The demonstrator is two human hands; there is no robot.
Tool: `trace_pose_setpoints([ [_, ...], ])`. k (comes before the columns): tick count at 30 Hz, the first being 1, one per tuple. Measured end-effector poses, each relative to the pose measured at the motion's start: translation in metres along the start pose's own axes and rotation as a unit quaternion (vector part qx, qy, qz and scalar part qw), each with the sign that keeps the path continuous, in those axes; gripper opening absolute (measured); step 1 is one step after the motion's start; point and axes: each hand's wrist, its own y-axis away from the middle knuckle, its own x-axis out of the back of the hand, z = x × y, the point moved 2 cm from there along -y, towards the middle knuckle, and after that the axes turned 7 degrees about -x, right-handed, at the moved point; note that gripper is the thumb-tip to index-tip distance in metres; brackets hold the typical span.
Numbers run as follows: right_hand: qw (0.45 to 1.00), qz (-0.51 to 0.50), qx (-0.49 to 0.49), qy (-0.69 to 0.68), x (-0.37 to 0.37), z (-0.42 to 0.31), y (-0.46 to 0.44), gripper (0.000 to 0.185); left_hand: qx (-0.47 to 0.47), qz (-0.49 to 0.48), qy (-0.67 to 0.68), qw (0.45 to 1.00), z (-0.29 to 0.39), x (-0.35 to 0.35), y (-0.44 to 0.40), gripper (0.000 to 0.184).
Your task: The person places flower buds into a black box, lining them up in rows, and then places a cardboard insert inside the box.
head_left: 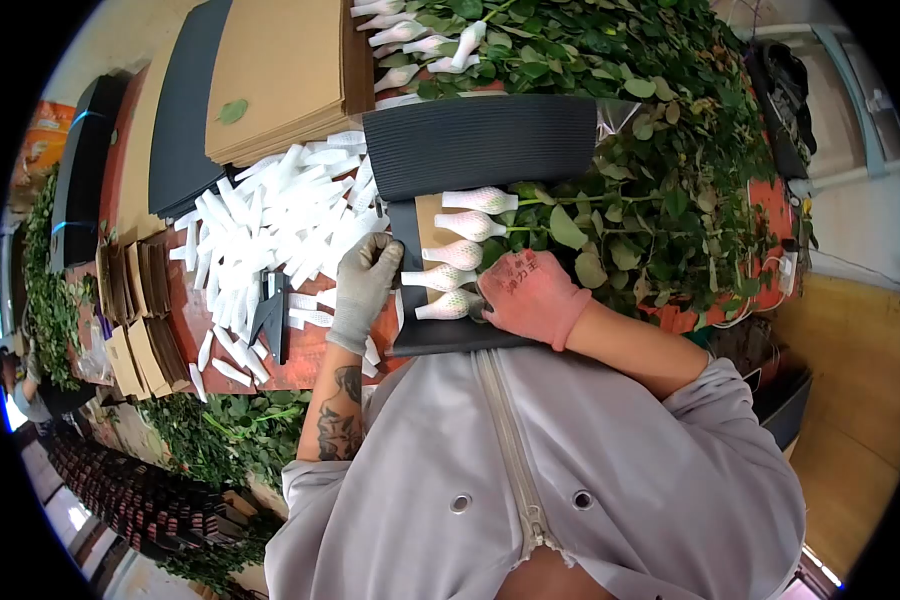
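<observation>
Several rose buds in white foam net sleeves (457, 252) lie in a row on a sheet of brown cardboard over black corrugated sheet (470, 342). Their leafy stems run to the right. My right hand (532, 298), in a pink glove with dark writing, is closed at the base of the lowest netted rose (447, 305). Its fingertips are partly hidden. My left hand (368, 280), in a pale grey glove, has its fingers curled together beside the sheet's left edge; whatever it may hold is hidden.
A pile of white net sleeves (270, 215) covers the red table (192, 315) to the left, with a black angular tool (272, 315). A black corrugated sheet (480, 145) lies above the roses. Cardboard stacks (275, 75) and leafy stems (660, 110) fill the far side.
</observation>
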Motion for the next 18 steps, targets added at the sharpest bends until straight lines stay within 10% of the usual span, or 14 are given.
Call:
trace_pose_setpoints([
  [4,0.995,-0.086,-0.003,-0.054,0.003,0.006,-0.005,0.035,-0.133,0.04,-0.302,0.943,0.057,0.009,0.02,0.017],
  [11,0.978,-0.202,0.021,-0.047,0.007,0.013,-0.017,0.034,0.055,-0.256,-0.201,0.944,0.036,0.013,0.021,0.019],
  [18,0.971,-0.233,0.031,-0.034,0.01,0.011,-0.025,0.031,0.108,-0.151,-0.162,0.969,0.026,-0.007,0.004,0.026],
])
